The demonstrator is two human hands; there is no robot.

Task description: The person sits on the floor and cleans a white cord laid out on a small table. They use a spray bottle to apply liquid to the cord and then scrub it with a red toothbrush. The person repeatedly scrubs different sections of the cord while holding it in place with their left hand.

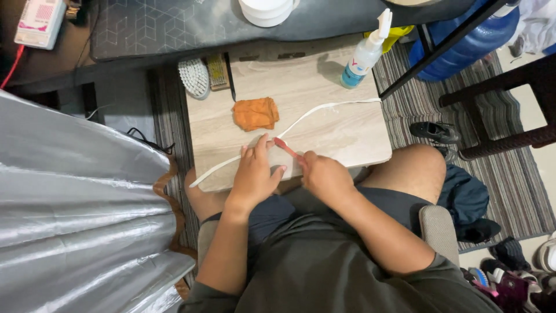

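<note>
The right hand (325, 177) is closed around the handle of a small pink brush (286, 147), a toothbrush by the look of it, with its head down on a long white lace (301, 120). The left hand (255, 174) lies flat, fingers spread, pinning that lace against the pale wooden board (347, 139) just beside the brush head; it presses rather than grasps.

The lace runs slantwise over the board, from the near left corner, where its end hangs past the edge, up to the far right edge. With only one stretch held down, a hard stroke could, I'd think, drag the loose length along and bunch it under the fingers, or pull the free end off the corner altogether.

An orange cloth (255, 113) sits crumpled on the board just beyond the left hand. A spray bottle (365, 55) stands upright at the board's far right corner, close to the lace's far end; a sharp tug on the lace might knock it over. A white-bristled scrub brush (194, 77) lies off the board's far left corner.

The board rests across the person's knees, so a shift of a leg could tip it.
</note>
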